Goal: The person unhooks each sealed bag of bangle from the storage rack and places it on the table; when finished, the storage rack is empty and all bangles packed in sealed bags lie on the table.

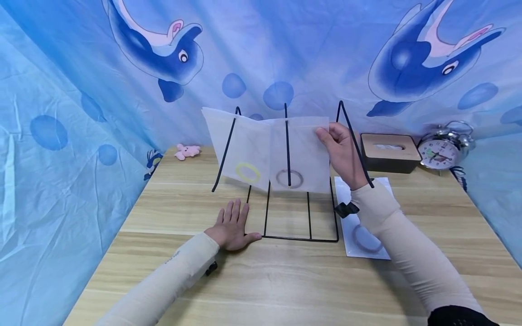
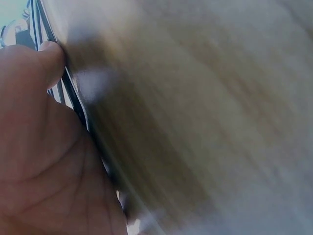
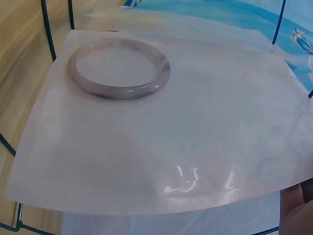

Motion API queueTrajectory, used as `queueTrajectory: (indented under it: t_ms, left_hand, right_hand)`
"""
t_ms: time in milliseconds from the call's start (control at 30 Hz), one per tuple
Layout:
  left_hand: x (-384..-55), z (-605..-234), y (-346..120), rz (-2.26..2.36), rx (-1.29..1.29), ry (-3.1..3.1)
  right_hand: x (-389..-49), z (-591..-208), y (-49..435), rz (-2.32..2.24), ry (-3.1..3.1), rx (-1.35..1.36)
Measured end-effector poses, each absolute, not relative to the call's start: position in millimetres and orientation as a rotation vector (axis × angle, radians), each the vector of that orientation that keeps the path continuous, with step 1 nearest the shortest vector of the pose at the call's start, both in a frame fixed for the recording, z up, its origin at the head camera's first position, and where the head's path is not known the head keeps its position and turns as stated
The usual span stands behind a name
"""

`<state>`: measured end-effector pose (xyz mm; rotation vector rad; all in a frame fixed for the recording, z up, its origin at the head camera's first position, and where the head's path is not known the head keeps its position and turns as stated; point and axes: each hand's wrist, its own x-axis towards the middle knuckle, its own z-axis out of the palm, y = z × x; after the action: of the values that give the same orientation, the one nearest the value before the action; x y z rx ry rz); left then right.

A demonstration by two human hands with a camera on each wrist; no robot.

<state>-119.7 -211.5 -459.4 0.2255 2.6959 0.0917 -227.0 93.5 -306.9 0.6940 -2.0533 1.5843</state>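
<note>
My right hand [image 1: 344, 151] pinches the upper right edge of a translucent plastic bag [image 1: 307, 142]. A greyish-mauve bangle [image 3: 121, 90] lies in the bag's lower part. A thin black prong of the wire rack [image 1: 301, 238] crosses in front of this bag. Beside it, on the left prong, is a second translucent bag [image 1: 248, 140] with a yellow ring [image 1: 248, 173] inside. Flat on the table lies my left hand [image 1: 232, 231], fingers straight, its thumb at the front left corner of the rack's base. The left wrist view is mostly blurred wood and palm.
Another white bag [image 1: 351, 235] with a ring shape lies on the table [image 1: 277, 290], partly under my right forearm. Behind stand a tissue box [image 1: 387, 160] and a twin-bell alarm clock [image 1: 438, 154]. A small pink toy [image 1: 186, 151] sits at the back left, before a blue dolphin-print curtain [image 1: 261, 45].
</note>
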Motion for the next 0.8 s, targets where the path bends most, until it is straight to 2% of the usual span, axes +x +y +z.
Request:
queueTrajectory:
  t_ms: [367, 800]
  left_hand:
    - [-119.8, -459.6, -211.9, 0.102, 0.222, 2.703]
    - [-120.4, -460.4, -212.5, 0.105, 0.230, 2.702]
  right_hand:
    - [-215.8, -304.0, 97.0, 1.665, -1.974, 0.751]
    - [-218.8, -308.9, 97.8, 1.793, -2.018, 0.683]
